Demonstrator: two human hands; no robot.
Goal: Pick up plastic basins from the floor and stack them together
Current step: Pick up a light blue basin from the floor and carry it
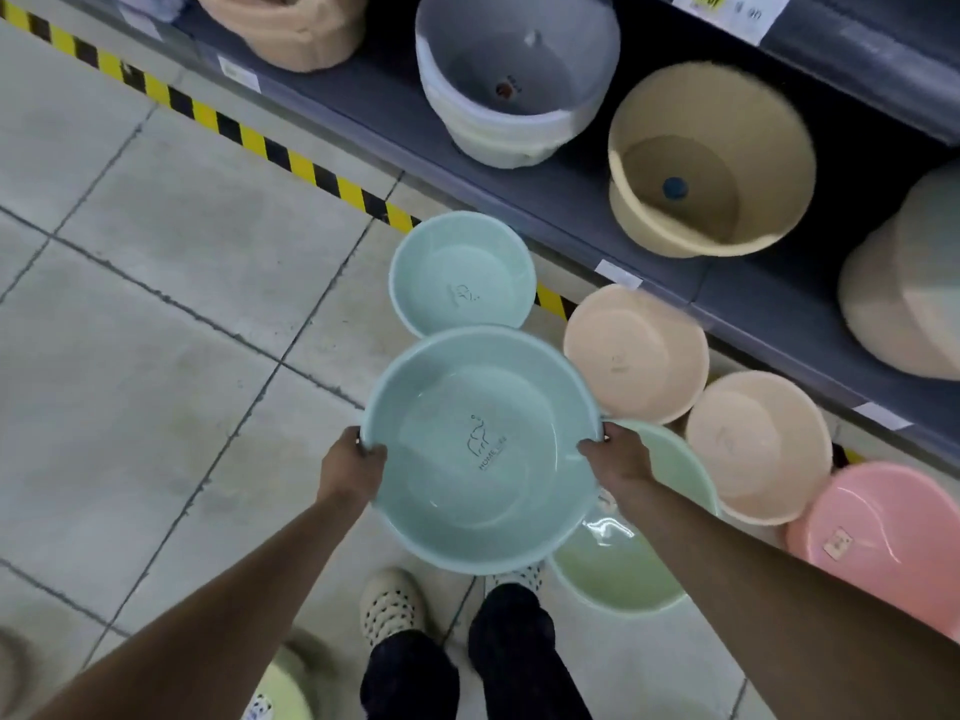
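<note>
Left hand [358,465] and right hand [613,459] grip opposite rims of held teal basin [483,449]. Floor teal basin [462,275] lies straight beyond, far side.

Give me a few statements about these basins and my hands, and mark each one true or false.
1. Left hand and right hand grip the large blue basin by its rim. True.
2. The pink basin sits on the shelf. False: it lies on the floor, far right.
3. A smaller blue basin lies on the floor beyond the held one. True.
4. The green basin is nested in the held basin. False: it lies on the floor under the right forearm.
</note>
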